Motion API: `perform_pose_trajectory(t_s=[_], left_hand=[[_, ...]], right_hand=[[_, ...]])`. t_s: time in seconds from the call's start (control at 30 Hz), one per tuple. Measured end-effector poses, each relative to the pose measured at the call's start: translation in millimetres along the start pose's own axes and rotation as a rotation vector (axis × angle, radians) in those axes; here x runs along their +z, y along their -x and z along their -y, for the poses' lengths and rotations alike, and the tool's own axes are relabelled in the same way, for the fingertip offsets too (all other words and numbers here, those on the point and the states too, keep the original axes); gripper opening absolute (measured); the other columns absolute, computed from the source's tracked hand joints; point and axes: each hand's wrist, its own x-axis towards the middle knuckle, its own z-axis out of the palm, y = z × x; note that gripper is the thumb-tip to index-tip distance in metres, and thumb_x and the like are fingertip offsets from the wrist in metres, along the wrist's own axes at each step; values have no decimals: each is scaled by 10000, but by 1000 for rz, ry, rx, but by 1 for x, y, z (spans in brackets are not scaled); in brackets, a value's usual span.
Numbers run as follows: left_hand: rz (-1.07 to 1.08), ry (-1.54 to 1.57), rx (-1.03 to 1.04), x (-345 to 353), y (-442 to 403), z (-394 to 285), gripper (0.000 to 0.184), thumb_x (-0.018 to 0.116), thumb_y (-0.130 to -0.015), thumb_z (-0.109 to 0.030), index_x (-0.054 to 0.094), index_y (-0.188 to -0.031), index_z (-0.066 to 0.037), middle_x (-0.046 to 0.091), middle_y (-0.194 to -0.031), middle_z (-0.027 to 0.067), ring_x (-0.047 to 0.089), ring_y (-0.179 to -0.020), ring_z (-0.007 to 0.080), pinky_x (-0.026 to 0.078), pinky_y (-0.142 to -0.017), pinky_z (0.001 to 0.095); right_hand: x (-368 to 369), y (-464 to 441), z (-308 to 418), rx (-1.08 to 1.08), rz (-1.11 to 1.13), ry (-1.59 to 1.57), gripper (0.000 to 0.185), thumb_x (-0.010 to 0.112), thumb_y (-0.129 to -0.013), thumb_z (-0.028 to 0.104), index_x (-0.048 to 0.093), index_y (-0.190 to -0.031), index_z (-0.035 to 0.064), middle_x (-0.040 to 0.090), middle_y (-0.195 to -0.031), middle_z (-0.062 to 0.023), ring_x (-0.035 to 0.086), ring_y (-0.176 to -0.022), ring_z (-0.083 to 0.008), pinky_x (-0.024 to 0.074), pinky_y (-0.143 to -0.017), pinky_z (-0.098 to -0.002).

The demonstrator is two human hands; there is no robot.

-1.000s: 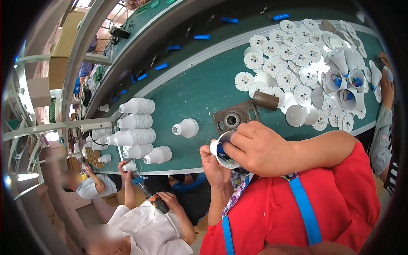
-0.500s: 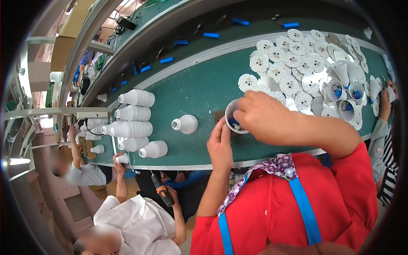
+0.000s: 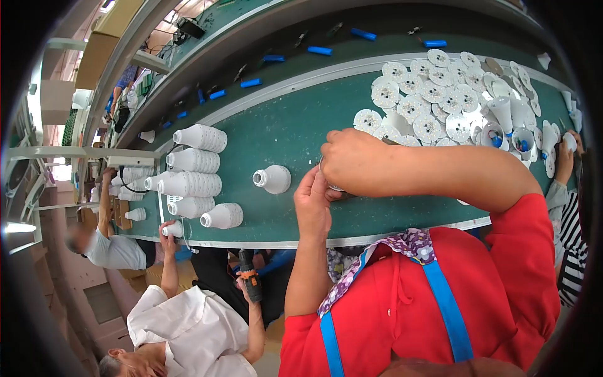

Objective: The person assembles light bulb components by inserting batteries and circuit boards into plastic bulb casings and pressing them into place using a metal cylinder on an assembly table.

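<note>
Holding cup [image 3: 336, 188] in left fingers [image 3: 306, 183]

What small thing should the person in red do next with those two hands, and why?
Perhaps press gently with the right hand while the left hand steadies the piece from the side: the right already covers it from above, leaving only a sliver visible, and the left is close beside it.

White-shirted co-worker [image 3: 188, 330] with an orange-and-black drill [image 3: 251, 284]
</note>
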Motion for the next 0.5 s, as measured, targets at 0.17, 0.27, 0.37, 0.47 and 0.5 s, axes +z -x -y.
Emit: perform_pose_trajectory(t_s=[0.17,0.27,0.37,0.47,0.5], left_hand=[[-87,-194,12,8,3,-1,292,525,-908,-185,567,-1088,42,596,-858,45,567,-674,86,493,-567,208],[-119,-200,36,6,3,2,310,472,-935,-250,568,-1018,33,621,-877,71,602,-702,112,482,-550,204],[-121,-217,14,7,4,-2,299,464,-935,-242,570,-1019,25,617,-855,54,584,-691,101,469,-567,214],[-110,-212,-2,1,5,2,258,471,-922,-213,573,-1021,3,602,-844,32,548,-710,90,439,-619,226],[-94,-198,2,2,6,1,245,476,-916,-202,574,-1020,-3,596,-845,25,536,-719,88,427,-637,228]], right_hand=[[-1,6,-4,0,42,1,83,643,-613,91,658,-677,40,626,-773,-103,568,-785,-254,486,-649,-330],[0,7,-3,22,23,46,85,639,-621,83,661,-688,35,627,-775,-107,571,-789,-263,492,-665,-336],[1,-1,-1,50,78,-18,86,642,-622,88,661,-691,40,631,-787,-105,573,-792,-267,495,-669,-341],[-3,-10,2,47,177,-57,84,648,-620,95,660,-688,46,637,-785,-96,577,-798,-264,496,-670,-346],[-1,-10,1,31,141,-29,117,667,-618,146,667,-694,57,644,-764,-97,595,-785,-270,503,-662,-350]])
